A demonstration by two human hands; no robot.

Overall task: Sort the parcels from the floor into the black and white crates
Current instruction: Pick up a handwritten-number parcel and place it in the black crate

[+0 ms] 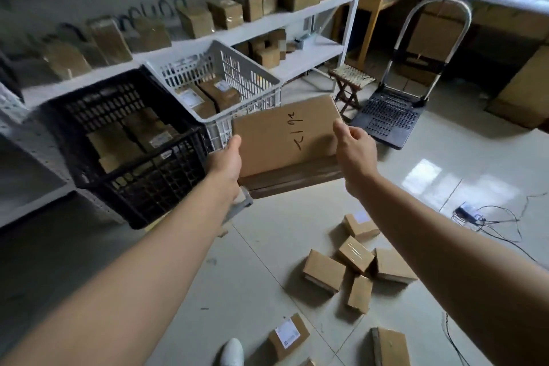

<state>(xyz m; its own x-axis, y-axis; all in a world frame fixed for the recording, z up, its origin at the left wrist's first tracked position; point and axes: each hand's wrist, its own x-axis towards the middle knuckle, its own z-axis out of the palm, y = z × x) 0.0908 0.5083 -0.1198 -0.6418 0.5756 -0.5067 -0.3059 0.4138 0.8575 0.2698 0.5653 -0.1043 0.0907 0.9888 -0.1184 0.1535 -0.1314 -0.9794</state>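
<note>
Now I see both hands holding one flat brown cardboard parcel (pixel 285 137) up in the air. It is thin and wide, with black pen marks written on its top. It tips a little, and its far edge is just in front of the white crate (pixel 255 83). The left hand (pixel 225 160) grips the left edge with the thumb on top. The right hand (pixel 355 145) grips the right edge, thumb on top and fingers curled round the side. The black crate (pixel 154 181) sits just left of the white one, touching it. Both crates have brown boxes inside, some with white labels. More small parcels (pixel 324 272) lie on the tiled floor (pixel 267 261) below my arms.
</note>
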